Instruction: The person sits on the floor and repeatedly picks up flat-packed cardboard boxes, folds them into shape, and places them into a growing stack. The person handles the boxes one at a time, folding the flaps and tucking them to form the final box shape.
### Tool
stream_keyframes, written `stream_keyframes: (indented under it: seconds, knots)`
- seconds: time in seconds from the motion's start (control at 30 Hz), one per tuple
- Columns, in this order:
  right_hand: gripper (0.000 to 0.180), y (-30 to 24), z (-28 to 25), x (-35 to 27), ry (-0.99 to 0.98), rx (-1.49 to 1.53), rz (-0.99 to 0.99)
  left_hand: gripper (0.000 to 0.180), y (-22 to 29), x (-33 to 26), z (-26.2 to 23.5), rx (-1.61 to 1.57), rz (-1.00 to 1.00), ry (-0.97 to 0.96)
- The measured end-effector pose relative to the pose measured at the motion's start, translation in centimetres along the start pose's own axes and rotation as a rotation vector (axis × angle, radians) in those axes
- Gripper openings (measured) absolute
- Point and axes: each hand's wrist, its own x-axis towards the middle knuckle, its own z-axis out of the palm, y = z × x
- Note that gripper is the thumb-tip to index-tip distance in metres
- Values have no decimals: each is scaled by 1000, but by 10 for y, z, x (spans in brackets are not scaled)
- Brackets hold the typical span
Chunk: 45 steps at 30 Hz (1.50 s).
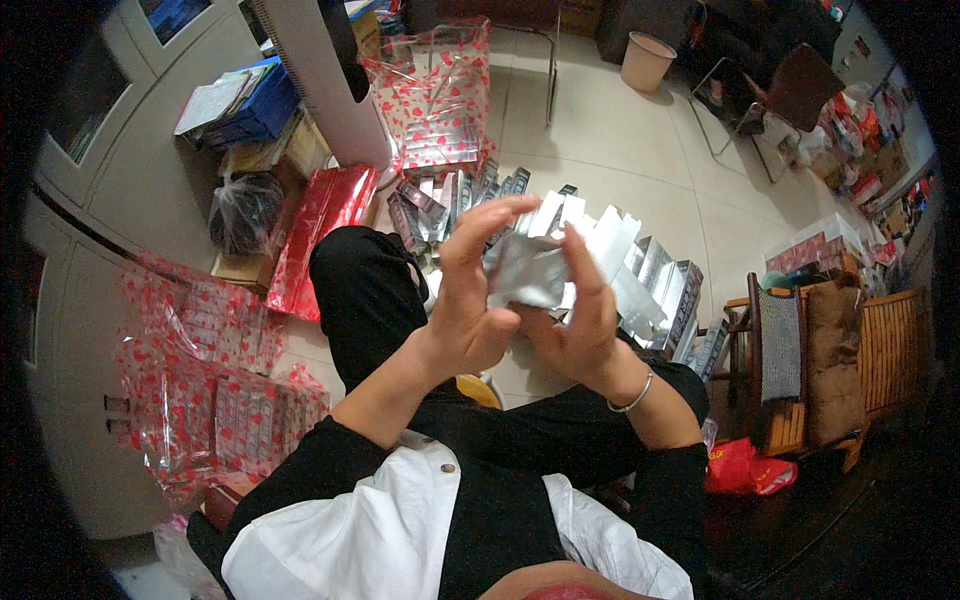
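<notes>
In front of my lap, both hands hold a silvery carton (528, 272), its shiny face turned up and blurred. The fingers of my left hand (468, 285) curl along its left side, with the thumb at the near edge. My right hand (582, 310) grips the right side, index finger raised along the edge. Beyond my hands, a pile of long silver cartons (650, 285) lies on the floor, many of them flat or loosely stacked. Darker printed cartons (420, 212) stand to the left of that pile. My hands hide part of the heap.
Clear bags with red hearts (240, 420) hold stacked silver cartons at my left; another such bag (440, 95) stands ahead. A red shiny package (325, 235) leans near a white column (335, 90). Farther off is a bin (648, 62); a wooden chair (890, 350) stands right.
</notes>
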Motion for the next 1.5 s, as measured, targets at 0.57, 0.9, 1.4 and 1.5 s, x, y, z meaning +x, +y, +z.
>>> stream_keyframes:
  seconds: [0.57,0.9,1.4,1.5]
  knots:
    - [84,201,17,-140,-584,-719,1147,84,-269,-117,-63,496,-1144,65]
    - [99,191,24,-139,-360,-683,1203,49,-247,-164,-2,512,-1079,-42]
    - [18,95,13,-59,-69,-19,677,58,-136,-23,50,-128,-850,147]
    - [25,72,-5,-25,-252,89,529,50,-98,-9,28,-187,-841,147]
